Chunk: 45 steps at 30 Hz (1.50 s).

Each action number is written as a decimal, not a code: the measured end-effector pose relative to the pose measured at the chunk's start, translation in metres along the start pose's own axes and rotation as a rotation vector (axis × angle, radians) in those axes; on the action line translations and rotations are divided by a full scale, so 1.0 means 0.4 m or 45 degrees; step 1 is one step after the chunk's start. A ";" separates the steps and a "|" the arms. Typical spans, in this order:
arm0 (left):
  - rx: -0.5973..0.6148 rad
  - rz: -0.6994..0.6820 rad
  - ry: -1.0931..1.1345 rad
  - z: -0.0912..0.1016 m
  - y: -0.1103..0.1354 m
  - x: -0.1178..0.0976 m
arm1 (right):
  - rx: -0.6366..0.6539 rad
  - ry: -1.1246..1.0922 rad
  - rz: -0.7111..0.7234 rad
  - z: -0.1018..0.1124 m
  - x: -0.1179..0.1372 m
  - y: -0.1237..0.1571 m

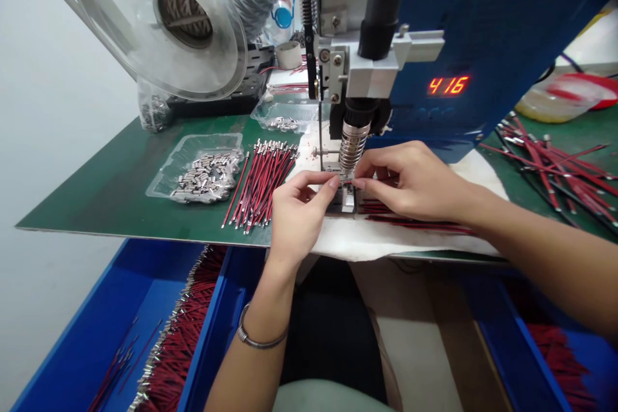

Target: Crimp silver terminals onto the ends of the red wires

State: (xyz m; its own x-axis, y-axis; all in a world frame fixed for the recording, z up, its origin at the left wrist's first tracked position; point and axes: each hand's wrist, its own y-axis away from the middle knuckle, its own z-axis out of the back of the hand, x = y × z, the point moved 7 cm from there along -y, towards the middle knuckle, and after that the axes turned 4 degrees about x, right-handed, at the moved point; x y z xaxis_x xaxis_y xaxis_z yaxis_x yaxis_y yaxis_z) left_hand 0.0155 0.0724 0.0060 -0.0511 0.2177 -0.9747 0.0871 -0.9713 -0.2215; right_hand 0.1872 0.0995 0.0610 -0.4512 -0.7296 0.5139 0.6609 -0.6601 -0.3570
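Observation:
My left hand (303, 206) is closed in a pinch at the left side of a small metal fixture (347, 198); what its fingertips hold is too small to make out. From the right, my right hand (405, 180) pinches thumb to forefinger at the same fixture, on what looks like a thin red wire (349, 181). Right above the fingertips stands the soldering head (355, 141) with its coiled metal sleeve. Under my right hand lie more red and black wires (420, 224) on a white cloth (367, 239).
Left of my hands lie a bundle of red-black wires (263, 183) and a clear tray (159, 185) of small metal parts. The blue machine (483, 26) reads 416. Behind are a clear spool (120, 26) and another tray (263, 117). Blue bins (96, 309) with wires sit below the green table (96, 187).

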 end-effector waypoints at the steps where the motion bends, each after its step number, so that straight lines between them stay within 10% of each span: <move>1: 0.007 -0.003 -0.002 0.000 0.000 0.000 | -0.002 0.001 0.006 0.000 0.000 -0.001; 45: 0.049 -0.037 0.024 -0.003 -0.003 -0.003 | -0.019 0.153 0.113 -0.008 0.006 0.006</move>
State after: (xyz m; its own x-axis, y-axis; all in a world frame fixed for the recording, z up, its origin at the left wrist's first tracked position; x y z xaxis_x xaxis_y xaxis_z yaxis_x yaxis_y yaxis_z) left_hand 0.0167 0.0734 0.0075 -0.0345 0.2476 -0.9682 0.0474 -0.9673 -0.2491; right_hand 0.1856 0.0956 0.0590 -0.4604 -0.8009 0.3828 0.6931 -0.5938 -0.4087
